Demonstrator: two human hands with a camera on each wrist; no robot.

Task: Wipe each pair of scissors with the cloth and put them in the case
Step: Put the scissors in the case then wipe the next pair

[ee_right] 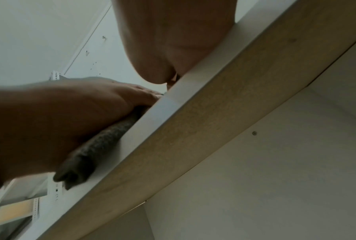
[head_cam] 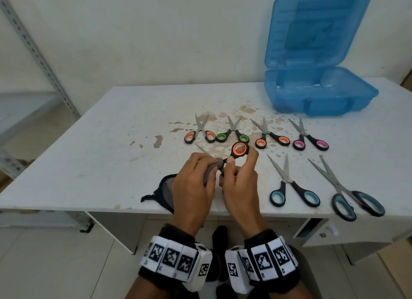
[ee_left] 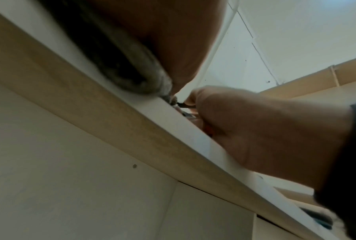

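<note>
The right hand grips the orange-handled scissors just above the table; the left hand pinches the grey cloth round the blades. Best to stroke from pivot to tip, fingers off the edges. The blue case stands open, well apart.

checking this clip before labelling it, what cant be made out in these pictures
- Head view: most of the held orange-handled scissors is covered by the cloth and both hands.
- Head view: the blue case has cloudy walls, so its contents are unclear.
- Left wrist view: the table edge blocks the tabletop; right hand is blurred.
- Right wrist view: the left hand hides the fingers' hold.
</note>
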